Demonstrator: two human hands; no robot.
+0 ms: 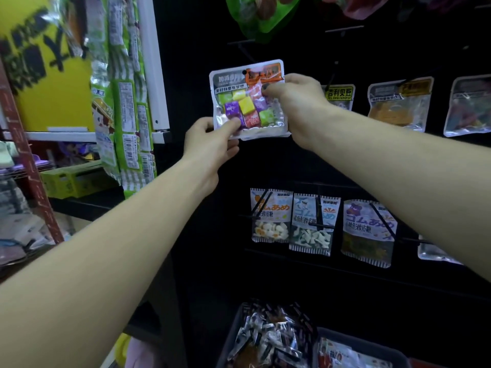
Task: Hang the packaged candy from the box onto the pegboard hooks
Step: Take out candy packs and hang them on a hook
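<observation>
Two bare hands hold a clear candy packet [248, 99] of coloured cubes up against the black pegboard [292, 160]. The left hand [210, 144] pinches the packet's lower left corner between thumb and fingers; the right hand [295, 102] grips its right edge, fingertips curled over the front. The packet's punched hole sits at the tip of a thin black hook [243, 53]; whether the hook has passed through it cannot be told. Above it hangs a green pouch [261, 17] at the pegboard's top edge. To the right, behind the right wrist, hang a yellow-labelled packet [340, 95] and an orange-filled packet [398, 104]. Lower down, three gummy bags [313, 224] hang side by side, hooks jutting in front of them. At the pegboard's left edge dangle green-and-white strips of snacks [125, 102]. Below, a dark box [233, 333] holds more packets.
</observation>
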